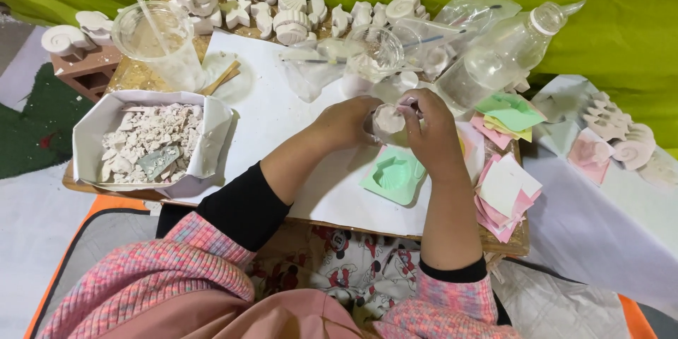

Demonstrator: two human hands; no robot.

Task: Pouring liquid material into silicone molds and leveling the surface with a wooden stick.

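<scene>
Desk (282, 127): We found it covered with white paper and crowded on every side.
Scrap tray (152, 143): A white paper-lined box sat at the left edge of the desk, full of broken plaster pieces.
Plastic bottle (505, 53): It lay tilted at the upper right, close to the working hands.
Cast shells (282, 3): Finished white shell figures stood in rows along the far edge.
Green mould (394, 176): A shell-shaped mould lay on the paper directly beneath the hands.
Small cup (388, 121): It was held above the green mould and contained white mix.
Left hand (349, 121): Its fingers were closed around the small cup's side.
Right hand (432, 134): Its fingers were curled over the cup's rim, pinching something we could not make out.
Risk: We judged that a tilt could slop mix past the mould onto the paper, and that an elbow could knock the nearby bottle.
</scene>
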